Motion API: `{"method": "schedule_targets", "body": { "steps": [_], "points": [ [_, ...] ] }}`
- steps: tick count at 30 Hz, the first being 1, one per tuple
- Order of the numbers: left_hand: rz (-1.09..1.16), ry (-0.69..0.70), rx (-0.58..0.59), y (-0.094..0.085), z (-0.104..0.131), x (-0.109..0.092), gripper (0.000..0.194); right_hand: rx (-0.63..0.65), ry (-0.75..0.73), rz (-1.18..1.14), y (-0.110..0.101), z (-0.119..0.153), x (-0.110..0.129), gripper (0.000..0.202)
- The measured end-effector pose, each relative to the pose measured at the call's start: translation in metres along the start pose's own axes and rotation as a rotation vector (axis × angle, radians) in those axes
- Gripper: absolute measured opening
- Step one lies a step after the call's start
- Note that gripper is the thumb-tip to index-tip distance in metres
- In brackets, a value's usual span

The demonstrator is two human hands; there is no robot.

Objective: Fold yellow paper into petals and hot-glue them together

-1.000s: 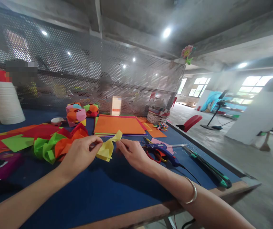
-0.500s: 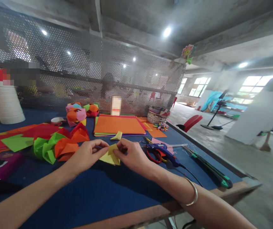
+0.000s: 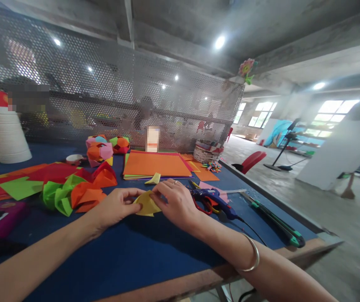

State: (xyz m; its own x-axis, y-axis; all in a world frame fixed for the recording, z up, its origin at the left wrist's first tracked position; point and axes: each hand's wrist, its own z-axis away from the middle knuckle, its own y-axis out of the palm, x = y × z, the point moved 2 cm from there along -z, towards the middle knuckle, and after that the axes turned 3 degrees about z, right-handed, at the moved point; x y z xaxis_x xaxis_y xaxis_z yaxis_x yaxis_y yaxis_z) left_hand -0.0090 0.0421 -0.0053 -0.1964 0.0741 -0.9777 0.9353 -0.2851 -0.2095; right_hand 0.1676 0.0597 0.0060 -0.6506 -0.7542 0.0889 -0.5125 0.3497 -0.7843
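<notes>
A small yellow paper piece (image 3: 147,204) is held above the blue table (image 3: 117,260), partly covered by fingers. My left hand (image 3: 117,207) pinches its left edge. My right hand (image 3: 177,203) grips its upper right side between thumb and fingers. Just beyond my hands lies a second folded yellow piece (image 3: 153,179), near the front edge of a stack of coloured paper with an orange sheet (image 3: 157,163) on top.
Folded green paper (image 3: 62,195) and folded orange paper (image 3: 87,196) lie left. To the right are a blue glue gun (image 3: 213,197), red-handled scissors (image 3: 201,205) and a green-black cutter (image 3: 276,222). A woven basket (image 3: 208,152) stands behind.
The yellow piece has turned and now bulges in a curve between my hands. My right hand has rolled over, with its back and a ring now showing.
</notes>
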Motion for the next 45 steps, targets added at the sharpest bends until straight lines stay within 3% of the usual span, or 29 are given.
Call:
{"method": "schedule_targets", "body": {
  "steps": [4,9,14,17,22,27,32,37,45],
  "points": [
    [-0.077,-0.001,-0.03,0.004,0.003,-0.008,0.037,-0.054,-0.15,0.106,-0.001,0.001,0.003,0.02],
    [-0.098,0.024,0.037,0.008,0.002,-0.004,0.037,-0.058,-0.237,-0.007,0.001,0.003,0.007,0.015],
    [-0.083,0.15,0.012,0.009,0.001,-0.003,0.051,0.027,-0.063,-0.077,0.007,0.002,0.007,0.01],
    [-0.093,0.123,-0.048,0.009,0.001,-0.003,0.059,0.082,0.017,-0.12,0.009,0.002,0.005,0.004],
    [-0.039,0.1,-0.121,0.007,-0.001,-0.001,0.052,0.101,0.264,-0.338,0.008,0.002,0.002,0.017],
    [0.104,0.006,-0.087,0.006,0.0,-0.002,0.047,0.056,0.414,-0.48,0.009,0.0,-0.003,0.019],
    [0.276,-0.048,-0.004,0.008,0.003,-0.004,0.047,0.034,0.453,-0.544,0.01,-0.002,-0.007,0.019],
    [0.194,0.013,-0.078,0.004,0.001,-0.001,0.045,0.002,0.435,-0.577,0.008,0.0,-0.001,0.02],
    [0.131,0.009,-0.092,0.003,0.0,0.003,0.029,0.024,0.4,-0.558,0.007,0.003,0.006,0.014]
  ]
}}
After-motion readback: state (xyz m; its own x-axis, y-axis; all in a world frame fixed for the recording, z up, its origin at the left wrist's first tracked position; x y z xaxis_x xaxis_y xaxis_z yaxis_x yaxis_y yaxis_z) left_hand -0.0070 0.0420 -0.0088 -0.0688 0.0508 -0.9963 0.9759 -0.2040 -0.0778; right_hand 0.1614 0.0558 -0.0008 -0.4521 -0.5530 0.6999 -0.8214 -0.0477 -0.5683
